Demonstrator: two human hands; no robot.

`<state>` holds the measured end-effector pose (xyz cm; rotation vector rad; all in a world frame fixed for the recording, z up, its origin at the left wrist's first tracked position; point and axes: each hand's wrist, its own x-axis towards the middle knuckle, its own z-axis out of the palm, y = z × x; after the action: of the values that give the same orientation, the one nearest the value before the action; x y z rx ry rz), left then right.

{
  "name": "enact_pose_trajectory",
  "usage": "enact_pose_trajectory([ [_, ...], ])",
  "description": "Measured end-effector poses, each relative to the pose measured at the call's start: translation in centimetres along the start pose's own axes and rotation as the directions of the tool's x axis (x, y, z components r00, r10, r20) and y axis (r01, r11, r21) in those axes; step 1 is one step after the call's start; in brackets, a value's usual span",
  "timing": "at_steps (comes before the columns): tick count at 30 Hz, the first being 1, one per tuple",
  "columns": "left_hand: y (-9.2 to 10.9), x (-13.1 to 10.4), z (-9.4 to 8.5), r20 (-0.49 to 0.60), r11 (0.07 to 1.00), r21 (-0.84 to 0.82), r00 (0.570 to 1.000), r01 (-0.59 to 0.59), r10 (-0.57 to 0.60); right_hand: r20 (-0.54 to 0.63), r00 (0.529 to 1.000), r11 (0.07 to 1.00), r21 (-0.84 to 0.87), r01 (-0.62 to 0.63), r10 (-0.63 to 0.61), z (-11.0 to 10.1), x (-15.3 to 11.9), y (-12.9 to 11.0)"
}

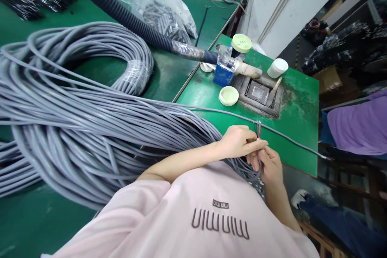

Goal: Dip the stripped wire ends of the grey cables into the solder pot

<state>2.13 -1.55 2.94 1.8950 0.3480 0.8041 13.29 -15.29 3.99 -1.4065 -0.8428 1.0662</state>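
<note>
Both hands meet at the front edge of the green bench. My left hand [240,142] pinches the end of a grey cable, where thin coloured wires [258,129] fan out upward from the stripped sheath. Just below and to the right, my right hand [269,163] has its fingers closed round the same grey cable [259,165]. Behind the fingertips another grey cable [284,135] runs across the bench and over its right edge. A large bundle of grey cables [121,117] spreads from the left to beneath my left forearm.
A solder pot [259,92] with a scraper [274,90] sits in the bench [302,88]. Around it are a blue box [223,74], a ribbed hose [121,12], a pale dish [229,96] and a white jar [277,68]. A person in purple [359,125] is at the right.
</note>
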Motion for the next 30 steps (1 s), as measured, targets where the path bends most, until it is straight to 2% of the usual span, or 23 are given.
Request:
enact_pose_trajectory([
  [12, -0.28, -0.08, 0.36, 0.006, 0.997, -0.065, 0.999, 0.043, -0.042, -0.024, 1.0, 0.996, 0.087, 0.017, -0.015, 0.69, 0.3, -0.35],
  [24, 0.09, -0.17, -0.13, 0.038, 0.987, -0.122, 0.994, 0.105, -0.101, -0.028, 1.0, 0.994, 0.111, -0.001, 0.004, 0.72, 0.47, -0.48],
  [28, -0.1, -0.26, -0.1, 0.087, 0.947, -0.256, 0.98, 0.196, -0.179, -0.046, 0.999, 0.995, 0.1, -0.013, 0.018, 0.62, 0.38, -0.46],
  [30, -0.42, -0.25, 0.14, 0.11, 0.869, -0.406, 0.959, 0.285, -0.262, -0.049, 0.999, 0.995, 0.095, -0.017, 0.022, 0.61, 0.36, -0.47],
])
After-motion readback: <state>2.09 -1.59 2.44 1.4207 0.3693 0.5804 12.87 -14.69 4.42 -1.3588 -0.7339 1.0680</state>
